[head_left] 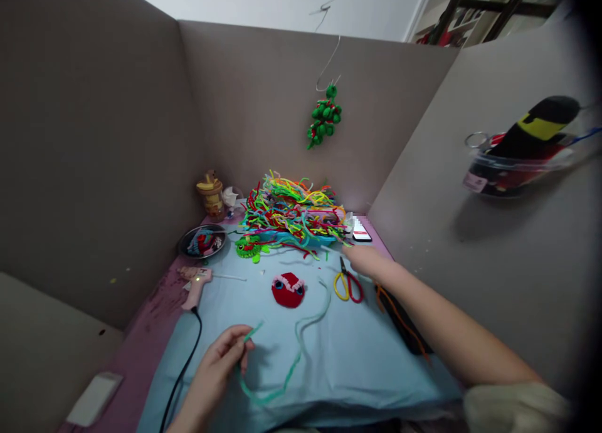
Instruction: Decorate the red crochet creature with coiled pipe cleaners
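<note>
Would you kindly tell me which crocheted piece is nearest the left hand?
The pink-trimmed red piece; the tabletop green piece and hanging green piece are farther from the left hand.

The left forearm point(196, 405) comes in at 7 o'clock, bare, angled toward 1. Its left hand point(226, 351) is bent inward, thumb pressed against curled fingers in a pinch. The right forearm point(437, 320) stretches from 4 o'clock toward 10, bare beyond a pale sleeve point(515, 408); the right hand's point(360, 257) fingers are indistinct.
</note>
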Demonstrator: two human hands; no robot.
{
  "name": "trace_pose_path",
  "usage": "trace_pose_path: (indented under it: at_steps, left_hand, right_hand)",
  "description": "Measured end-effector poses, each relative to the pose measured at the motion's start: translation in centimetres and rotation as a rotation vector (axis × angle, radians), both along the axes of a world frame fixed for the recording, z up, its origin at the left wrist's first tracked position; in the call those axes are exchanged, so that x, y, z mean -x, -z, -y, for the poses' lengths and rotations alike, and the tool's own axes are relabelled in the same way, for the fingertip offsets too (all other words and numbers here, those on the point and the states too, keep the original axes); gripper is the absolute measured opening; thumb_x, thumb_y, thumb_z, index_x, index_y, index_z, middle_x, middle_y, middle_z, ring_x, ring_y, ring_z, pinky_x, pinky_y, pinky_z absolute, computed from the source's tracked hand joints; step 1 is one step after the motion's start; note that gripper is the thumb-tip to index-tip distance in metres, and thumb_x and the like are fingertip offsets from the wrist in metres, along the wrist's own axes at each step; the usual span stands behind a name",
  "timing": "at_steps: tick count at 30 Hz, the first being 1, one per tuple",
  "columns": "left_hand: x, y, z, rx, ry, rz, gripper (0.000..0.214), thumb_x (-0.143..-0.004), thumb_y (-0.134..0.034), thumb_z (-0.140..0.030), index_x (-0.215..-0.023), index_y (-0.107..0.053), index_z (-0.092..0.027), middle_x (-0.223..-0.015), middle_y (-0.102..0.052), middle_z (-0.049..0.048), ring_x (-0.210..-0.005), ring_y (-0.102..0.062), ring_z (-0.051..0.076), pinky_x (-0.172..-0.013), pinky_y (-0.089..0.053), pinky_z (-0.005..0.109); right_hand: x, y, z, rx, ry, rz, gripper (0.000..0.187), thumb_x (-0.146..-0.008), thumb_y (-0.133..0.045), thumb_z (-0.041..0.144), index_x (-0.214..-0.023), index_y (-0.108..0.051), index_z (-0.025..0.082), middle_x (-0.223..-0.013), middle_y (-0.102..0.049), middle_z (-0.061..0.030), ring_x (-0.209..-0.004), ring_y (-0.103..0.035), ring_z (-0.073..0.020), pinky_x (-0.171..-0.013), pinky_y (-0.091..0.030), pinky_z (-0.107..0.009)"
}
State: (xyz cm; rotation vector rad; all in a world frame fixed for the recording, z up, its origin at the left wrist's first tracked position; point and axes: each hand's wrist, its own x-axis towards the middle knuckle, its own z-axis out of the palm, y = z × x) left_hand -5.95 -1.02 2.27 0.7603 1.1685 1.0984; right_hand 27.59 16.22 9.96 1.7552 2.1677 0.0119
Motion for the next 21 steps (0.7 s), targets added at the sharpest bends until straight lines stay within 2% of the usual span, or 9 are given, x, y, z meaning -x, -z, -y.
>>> trace_pose_path:
  at_steps: [2, 3, 5, 7, 10, 12, 15, 18, 21]
  left_hand:
    - [-0.6, -1.4, -1.6, -0.046, 0.013, -0.033, 0.035, -0.07, -0.07, -0.041, -0.095, -0.068, -0.017, -0.073, -0.063, 0.0023, -0.052, -0.043, 0.009, -0.05, -0.033, 0.022]
    - [-1.1, -2.5, -2.6, -0.089, 0.028, -0.052, 0.034, -0.071, -0.069, -0.041, -0.096, -0.069, -0.017, -0.073, -0.061, 0.0018, -0.051, -0.041, 0.008, -0.049, -0.031, 0.021]
    - [-2.5, -5.2, -5.1, -0.195, 0.069, -0.131, 0.037, -0.074, -0.066, -0.041, -0.103, -0.068, -0.018, -0.071, -0.06, 0.001, -0.051, -0.04, 0.009, -0.048, -0.029, 0.021]
    - [-4.0, -8.3, -7.6, -0.334, 0.092, -0.253, 0.035, -0.076, -0.064, -0.039, -0.102, -0.07, -0.017, -0.069, -0.061, 0.0017, -0.056, -0.046, 0.012, -0.053, -0.033, 0.022]
    - [-5.8, -12.3, -10.5, -0.543, 0.066, -0.378, 0.027, -0.075, -0.065, -0.035, -0.094, -0.073, -0.017, -0.078, -0.068, 0.004, -0.069, -0.055, 0.017, -0.063, -0.04, 0.025]
    - [-6.3, -13.7, -11.7, -0.66, 0.021, -0.43, 0.02, -0.075, -0.065, -0.032, -0.085, -0.075, -0.017, -0.081, -0.07, 0.0048, -0.076, -0.058, 0.019, -0.069, -0.041, 0.027]
    - [-6.1, -13.5, -13.1, -0.707, -0.015, -0.445, 0.021, -0.076, -0.064, -0.031, -0.087, -0.074, -0.016, -0.081, -0.07, 0.0048, -0.074, -0.059, 0.019, -0.068, -0.043, 0.027]
    - [-5.4, -11.7, -14.5, -0.618, -0.036, -0.405, 0.027, -0.077, -0.063, -0.033, -0.095, -0.072, -0.014, -0.073, -0.068, 0.0035, -0.062, -0.055, 0.016, -0.059, -0.042, 0.025]
    - [-5.0, -9.9, -15.5, -0.56, -0.048, -0.379, 0.028, -0.079, -0.061, -0.033, -0.099, -0.07, -0.015, -0.076, -0.067, 0.0034, -0.064, -0.056, 0.015, -0.06, -0.043, 0.024]
  right_hand:
    - [-0.6, -2.4, 1.5, -0.049, 0.021, -0.01, 0.031, -0.081, -0.046, 0.008, -0.109, -0.057, 0.014, -0.087, -0.069, -0.0137, -0.076, -0.066, -0.0242, -0.06, -0.042, -0.027]
    - [-0.5, -3.7, 2.3, -0.128, 0.002, -0.075, 0.028, -0.082, -0.047, 0.012, -0.108, -0.057, 0.016, -0.087, -0.068, -0.0117, -0.076, -0.065, -0.0231, -0.06, -0.041, -0.026]
    - [0.6, -6.2, 4.1, -0.267, -0.061, -0.297, 0.02, -0.086, -0.045, 0.018, -0.102, -0.056, 0.017, -0.086, -0.066, -0.0082, -0.075, -0.062, -0.02, -0.062, -0.04, -0.026]
    - [2.6, -8.1, 6.0, -0.358, -0.159, -0.604, 0.017, -0.089, -0.041, 0.021, -0.099, -0.055, 0.019, -0.087, -0.064, -0.0061, -0.077, -0.059, -0.0179, -0.067, -0.042, -0.026]
    - [5.8, -9.0, 8.1, -0.461, -0.268, -0.907, 0.019, -0.09, -0.04, 0.019, -0.103, -0.054, 0.02, -0.094, -0.062, -0.0073, -0.083, -0.058, -0.0188, -0.073, -0.044, -0.029]
    - [7.5, -8.6, 8.5, -0.493, -0.305, -1.051, 0.02, -0.091, -0.04, 0.02, -0.105, -0.054, 0.021, -0.093, -0.061, -0.0068, -0.083, -0.057, -0.0185, -0.074, -0.044, -0.029]
    - [9.1, -7.1, 7.6, -0.491, -0.307, -1.21, 0.02, -0.093, -0.042, 0.022, -0.106, -0.057, 0.021, -0.094, -0.062, -0.0056, -0.084, -0.057, -0.0178, -0.075, -0.044, -0.028]
    - [9.7, -5.6, 5.7, -0.425, -0.326, -1.303, 0.023, -0.094, -0.043, 0.026, -0.106, -0.063, 0.022, -0.09, -0.064, -0.0049, -0.082, -0.057, -0.0174, -0.074, -0.044, -0.027]
    - [9.9, -4.6, 3.8, -0.395, -0.332, -1.356, 0.024, -0.093, -0.047, 0.027, -0.104, -0.067, 0.022, -0.086, -0.063, -0.0052, -0.081, -0.057, -0.0168, -0.072, -0.045, -0.027]
